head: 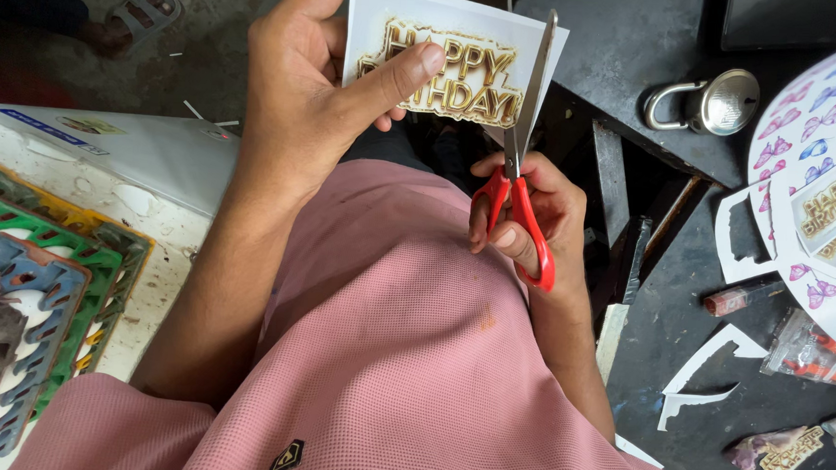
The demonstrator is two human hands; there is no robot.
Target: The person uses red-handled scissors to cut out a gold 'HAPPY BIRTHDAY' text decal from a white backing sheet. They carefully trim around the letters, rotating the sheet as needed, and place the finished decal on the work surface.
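While the left hand point(297, 86) pinches a white printed card point(451, 60) with gold lettering, thumb pressed across its face and the fingers curled behind it, the right hand point(533, 222) grips red-handled scissors point(522, 164) with fingers through the loops. The blades run up along the card's right side, toward one o'clock from the right hand, and appear nearly shut on the paper's edge. To my eye, cutting well here means following the gold outline closely, feeding the card into the blades by turning it with the left hand, and keeping the thumb well back from the cutting line. The card sits at twelve o'clock, above a pink shirt point(384, 338). Off at three o'clock, a dark tabletop point(662, 315) carries a sheet of butterfly stickers point(824, 123), white paper offcuts point(706, 374) and a padlock point(706, 102). At nine o'clock lie stacked coloured plastic trays point(25, 281).
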